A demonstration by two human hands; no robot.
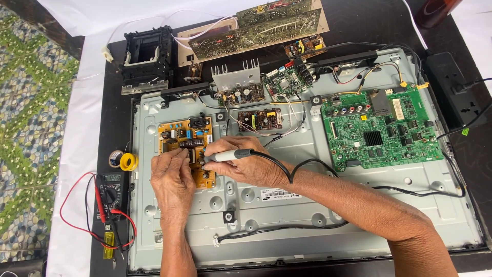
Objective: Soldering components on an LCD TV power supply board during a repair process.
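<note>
— So where do we have the soldering iron (230, 155) just now?

— We hold it in our right hand (245, 163), fingers closed around its grey grip like a pen. Its long axis lies nearly level, running from the black cord on the right to the tip on the left, and the tip sits at the right edge of the small orange circuit board (185, 149).

— And our left hand (173, 182)?

— It rests on the lower part of that same board, fingers curled down beside the tip. We cannot tell whether they pinch anything; whatever lies under them is hidden. Both hands are nearly touching, so the spot being worked lies just left of our right fingertips and just above our left knuckles.

— Where is the board on the desk?

— It is mounted on the grey metal back panel (307, 205) of a flat screen, towards the panel's upper left corner. The big green circuit board (382, 131) sits well apart, at the panel's upper right.

— Anything else near us?

— A spool of solder (125, 161) lies just off the panel's left edge, and a multimeter (110, 192) with red and black leads sits below it, near the desk's left edge. Our left hand is nearer to both.
</note>
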